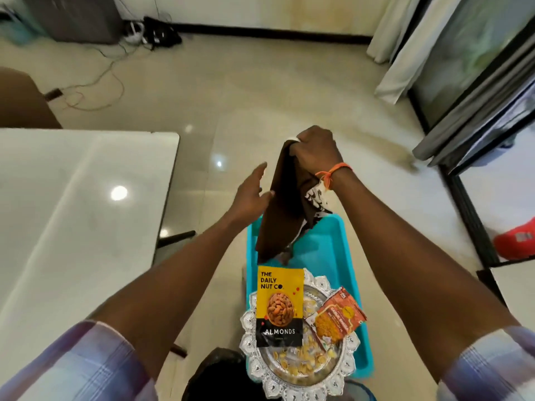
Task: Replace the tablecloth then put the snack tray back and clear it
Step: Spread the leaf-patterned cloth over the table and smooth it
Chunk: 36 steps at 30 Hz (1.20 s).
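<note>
Snack tray (295, 369) below; right hand (315, 149) grips tablecloth (285, 204), left hand (250, 195) beside.

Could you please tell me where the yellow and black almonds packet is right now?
The yellow and black almonds packet lies low in the head view, on the ornate silver tray's left side, beside an orange snack packet.

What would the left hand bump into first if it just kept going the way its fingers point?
Probably the brown folded cloth hanging from the right hand. The left hand is open, its fingertips right beside the cloth's edge, though depth from this one view is uncertain.
</note>
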### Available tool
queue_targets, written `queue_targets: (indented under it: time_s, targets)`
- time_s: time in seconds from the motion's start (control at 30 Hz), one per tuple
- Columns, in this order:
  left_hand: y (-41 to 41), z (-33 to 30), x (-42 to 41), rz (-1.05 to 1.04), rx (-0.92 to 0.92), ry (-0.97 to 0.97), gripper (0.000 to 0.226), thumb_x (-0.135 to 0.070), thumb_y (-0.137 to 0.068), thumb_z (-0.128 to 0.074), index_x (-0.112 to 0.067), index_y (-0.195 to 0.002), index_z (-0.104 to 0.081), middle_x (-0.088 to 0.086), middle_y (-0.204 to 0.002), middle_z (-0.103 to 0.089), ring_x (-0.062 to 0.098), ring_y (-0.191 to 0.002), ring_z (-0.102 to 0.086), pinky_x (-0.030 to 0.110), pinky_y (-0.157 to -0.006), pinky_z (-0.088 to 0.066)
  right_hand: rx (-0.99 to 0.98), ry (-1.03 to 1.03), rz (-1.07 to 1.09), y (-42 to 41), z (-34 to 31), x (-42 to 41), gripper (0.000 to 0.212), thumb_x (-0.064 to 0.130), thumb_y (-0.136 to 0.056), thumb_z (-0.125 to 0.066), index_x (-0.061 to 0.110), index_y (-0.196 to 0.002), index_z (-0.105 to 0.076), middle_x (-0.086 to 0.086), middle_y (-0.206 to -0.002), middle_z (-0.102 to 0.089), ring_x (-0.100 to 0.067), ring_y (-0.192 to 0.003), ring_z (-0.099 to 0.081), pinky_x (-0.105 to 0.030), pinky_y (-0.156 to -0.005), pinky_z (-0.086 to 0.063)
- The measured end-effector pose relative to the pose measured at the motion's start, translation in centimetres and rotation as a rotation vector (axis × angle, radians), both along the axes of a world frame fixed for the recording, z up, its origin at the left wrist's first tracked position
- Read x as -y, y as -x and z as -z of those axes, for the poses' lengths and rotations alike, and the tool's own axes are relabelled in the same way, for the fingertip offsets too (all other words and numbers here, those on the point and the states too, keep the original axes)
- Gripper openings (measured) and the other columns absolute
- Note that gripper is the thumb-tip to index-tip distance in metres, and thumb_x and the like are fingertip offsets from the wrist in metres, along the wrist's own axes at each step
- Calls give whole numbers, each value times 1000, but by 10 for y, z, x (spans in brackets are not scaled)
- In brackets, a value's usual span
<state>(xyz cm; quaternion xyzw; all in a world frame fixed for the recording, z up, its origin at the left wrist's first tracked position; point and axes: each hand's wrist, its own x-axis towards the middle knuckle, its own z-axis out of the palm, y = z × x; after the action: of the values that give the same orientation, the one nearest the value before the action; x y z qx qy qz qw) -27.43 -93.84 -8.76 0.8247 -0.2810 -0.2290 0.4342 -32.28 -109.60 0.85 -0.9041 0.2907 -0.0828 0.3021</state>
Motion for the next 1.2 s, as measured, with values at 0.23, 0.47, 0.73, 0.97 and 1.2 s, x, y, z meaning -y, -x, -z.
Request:
queue_targets:
  time_s: [0.23,0.47,0.73,0.97,1.2]
  targets:
    - [-26,-151,-105,122,349,206,65,-16,-70,-77,-16,-131,-53,0,-128,-61,17,-116,-56,36,-99,-47,130,153,-244,17,-116,-126,15,11,-78,-57,2,-71,-67,-10,-70,-63,-26,-70,-59,-38,-64,-50]
    - [-22,-253,-265,143,508,246,49,-51,-60,-86,-18,-85,-59,-2,-79,-62,17,-75,-59,31,-63,-44,328,312,-394,45,-222,-285,26,10,-76,-52,8,-87,-75,-6,-84,-73,-21,-80,-66,-37,-76,-53]
    - [-14,-214,-453,166,248,-107,51,-49,-59,-90,-15,-92,-71,1,-90,-70,14,-83,-66,40,-78,-58,410,260,-240,80,-268,-392,27,4,-75,-57,8,-92,-78,-9,-93,-75,-19,-91,-68,-25,-80,-51]
    - [27,-151,-600,29,192,-215,26,-33,-72,-85,-25,-66,-61,-3,-72,-65,18,-74,-63,25,-62,-42,-9,217,-351,107,-233,-446,8,12,-73,-69,18,-72,-74,-1,-74,-67,-18,-74,-58,-21,-54,-41]
    - [15,-181,-702,-62,345,-292,21,-28,-67,-88,-21,-77,-71,-3,-83,-66,15,-81,-60,24,-68,-42,-171,36,-417,120,-184,-499,11,7,-78,-68,15,-81,-75,-6,-80,-68,-11,-69,-56,-25,-62,-47]
